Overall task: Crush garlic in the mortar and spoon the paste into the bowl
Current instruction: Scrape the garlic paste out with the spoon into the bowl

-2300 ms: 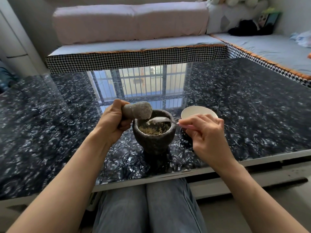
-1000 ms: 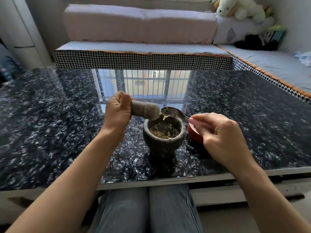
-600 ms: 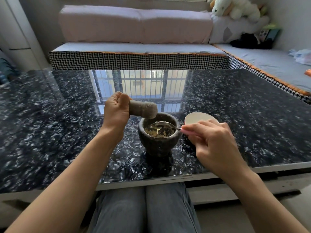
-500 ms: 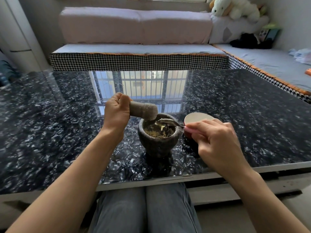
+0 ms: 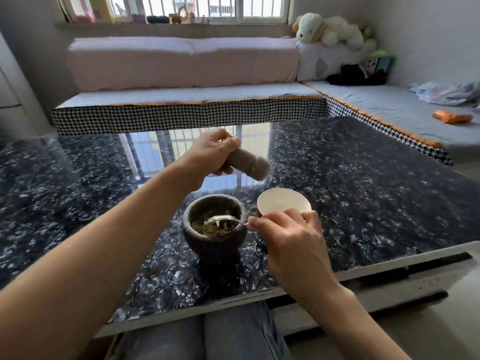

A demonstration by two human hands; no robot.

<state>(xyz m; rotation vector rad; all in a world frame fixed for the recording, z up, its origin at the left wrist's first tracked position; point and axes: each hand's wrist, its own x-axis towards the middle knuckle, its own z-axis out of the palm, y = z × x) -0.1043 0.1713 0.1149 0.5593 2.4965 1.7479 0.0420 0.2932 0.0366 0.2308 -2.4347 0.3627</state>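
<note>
While spoon dips, rough stone mortar

Dark glossy table with two vessels

The mortar stands just left of the right hand's fingertips; the bowl sits just beyond them, beside the mortar.

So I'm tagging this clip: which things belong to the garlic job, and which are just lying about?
In use: mortar, garlic, spoon, pestle, bowl.
Lying about: plush toy, orange packet, crumpled cloth, windowsill clutter.
</note>
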